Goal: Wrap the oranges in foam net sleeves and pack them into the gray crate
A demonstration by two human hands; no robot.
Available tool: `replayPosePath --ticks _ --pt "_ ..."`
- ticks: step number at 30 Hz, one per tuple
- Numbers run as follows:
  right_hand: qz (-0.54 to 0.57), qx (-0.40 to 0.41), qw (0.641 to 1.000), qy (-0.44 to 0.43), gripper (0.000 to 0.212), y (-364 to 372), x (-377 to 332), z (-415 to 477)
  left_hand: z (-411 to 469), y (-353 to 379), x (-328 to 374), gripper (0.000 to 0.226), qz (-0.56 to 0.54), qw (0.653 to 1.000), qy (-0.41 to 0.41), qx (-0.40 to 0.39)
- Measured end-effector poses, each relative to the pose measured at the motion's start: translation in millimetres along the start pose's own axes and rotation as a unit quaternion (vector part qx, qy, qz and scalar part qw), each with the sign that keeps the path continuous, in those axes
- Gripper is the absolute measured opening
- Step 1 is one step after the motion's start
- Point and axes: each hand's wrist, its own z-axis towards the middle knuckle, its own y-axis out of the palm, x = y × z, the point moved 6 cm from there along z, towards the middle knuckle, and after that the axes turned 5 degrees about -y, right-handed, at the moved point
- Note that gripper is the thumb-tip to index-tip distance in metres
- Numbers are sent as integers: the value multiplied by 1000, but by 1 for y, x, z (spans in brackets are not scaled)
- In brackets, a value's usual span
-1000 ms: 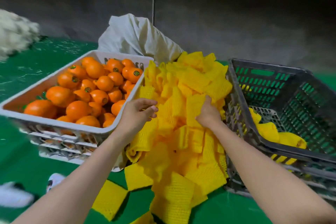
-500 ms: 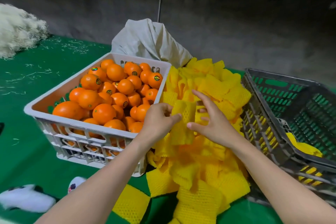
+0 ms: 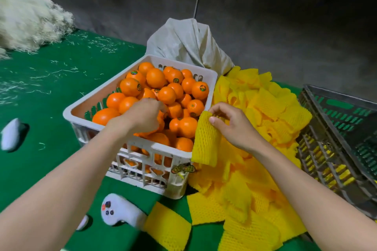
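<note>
Our left hand (image 3: 142, 117) reaches into the white crate (image 3: 70, 113) in the middle of the frame. It lies over the oranges (image 3: 167, 94) near the crate's front edge, knuckles up and fingers curled downward. The fingertips are hidden behind the hand, so we cannot tell whether they have closed round a fruit. Our right hand (image 3: 234, 128) is just to the right of that crate. Its thumb and curled fingers pinch the upper edge of one yellow foam sleeve (image 3: 206, 142), which hangs down flat against the crate's right front corner. The oranges fill the white crate in a heap up to its rim, and several carry small round stickers.

Right of the white crate, a big pile of sleeves (image 3: 269, 108) in the same yellow foam spreads from the center right down to the lower edge of the frame. One loose sleeve (image 3: 167, 228) lies apart at the bottom center. The gray crate (image 3: 326, 155) stands at the right edge, only partly in the frame and touching the pile, and yellow shows through the slots of its near wall.

Both crates and the pile rest on a green mat (image 3: 44, 108). Behind the white crate sits a crumpled gray bag (image 3: 189, 47). In the upper left lies a heap of pale shreds (image 3: 26, 20), with stray strands scattered over the mat beside it. A white controller (image 3: 120, 212) with small buttons lies at the lower center, just in front of the white crate. Another white object (image 3: 11, 134), blurred, lies at the left edge.
</note>
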Motion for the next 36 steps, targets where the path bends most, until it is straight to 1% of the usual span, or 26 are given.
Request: replayPosePath --ticks 1,2,4,6,8,10,11,12,13,14,15,16,17,18,19,20,23,25,27,28,29,31,33,35,36 --pt "2 -13 1000 3 12 4 2 2 2 5 -8 47 89 995 4 -41" --pt "6 -21 1000 11 13 6 4 4 2 10 -14 48 144 987 14 -71" --pt "22 -18 999 32 20 8 7 6 3 17 -18 54 217 972 35 -86" --pt "40 -1 998 40 28 6 9 5 4 20 -21 61 257 962 35 -81" --pt "49 21 998 44 31 -1 11 2 8 19 -23 64 258 963 25 -69" --pt "58 42 996 55 33 -9 14 -3 11 17 -27 68 231 971 19 -63" --pt "70 53 994 65 33 -12 16 -6 12 15 -29 70 202 978 15 -54" --pt "86 64 991 75 33 -14 17 -8 13 11 -30 71 151 988 10 -36" --pt "104 72 988 85 33 -17 18 -10 13 5 -30 71 69 998 6 -12" --pt "122 78 985 95 33 -19 18 -11 12 -1 -28 71 -37 999 8 11" --pt "140 84 981 101 32 -20 18 -13 9 -8 -22 70 -153 988 17 25" --pt "157 87 978 104 29 -22 16 -14 6 -13 -13 68 -264 964 32 27" --pt "176 88 975 105 22 -23 14 -16 2 -17 -2 66 -363 931 45 15" --pt "195 87 971 109 12 -24 13 -17 -2 -18 11 65 -453 890 54 -10" --pt "216 86 966 114 6 -25 11 -19 -5 -16 25 64 -527 847 58 -40" --pt "237 84 960 119 6 -26 11 -21 -8 -13 38 64 -579 810 59 -67" --pt "301 80 941 129 10 -31 10 -29 -12 2 74 69 -673 728 49 -125" --pt "328 79 932 133 11 -36 10 -37 -13 13 99 73 -730 663 36 -164" --pt "343 82 926 137 11 -43 12 -46 -15 21 123 62 -784 594 14 -180" --pt "348 82 923 139 11 -45 13 -51 -15 24 134 51 -802 571 2 -176" --pt "351 81 922 140 11 -48 15 -56 -15 28 143 39 -812 559 -11 -166" --pt "349 77 923 140 11 -50 16 -65 -14 36 158 26 -820 552 -41 -146" --pt "342 69 928 134 10 -52 17 -73 -16 44 173 23 -832 534 -66 -134" --pt "309 67 940 128 7 -54 18 -79 -21 51 187 25 -843 516 -73 -134" --pt "285 75 947 129 8 -57 20 -82 -24 54 193 26 -844 514 -71 -132"
